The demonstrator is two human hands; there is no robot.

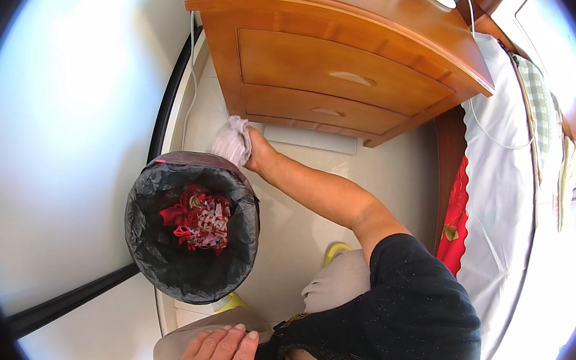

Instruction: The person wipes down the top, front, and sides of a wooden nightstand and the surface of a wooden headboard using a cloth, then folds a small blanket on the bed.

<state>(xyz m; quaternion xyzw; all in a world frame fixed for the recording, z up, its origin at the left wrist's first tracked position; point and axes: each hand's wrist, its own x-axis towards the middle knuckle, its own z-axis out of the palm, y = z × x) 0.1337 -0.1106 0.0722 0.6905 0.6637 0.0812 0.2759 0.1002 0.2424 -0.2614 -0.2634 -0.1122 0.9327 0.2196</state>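
My right hand (260, 150) grips a bunched pale lilac-grey cloth (231, 141). It is stretched forward, just beyond the far rim of a round bin and near the lower left corner of a wooden bedside cabinet (320, 93). The bin, lined with a black plastic bag (184, 278), stands to my left. Crumpled red and white patterned scraps (203, 221) lie inside it, their exact kind unclear. My left hand (221, 352) rests on my bent left knee, holding nothing, its fingers extended.
Left of the bin is a glossy white panel door (65, 111) with black edging. A white cable (191, 81) hangs beside the cabinet. A pale flat box-like object (311, 138) lies under the cabinet. On the right is a bed with a white cover (494, 206).
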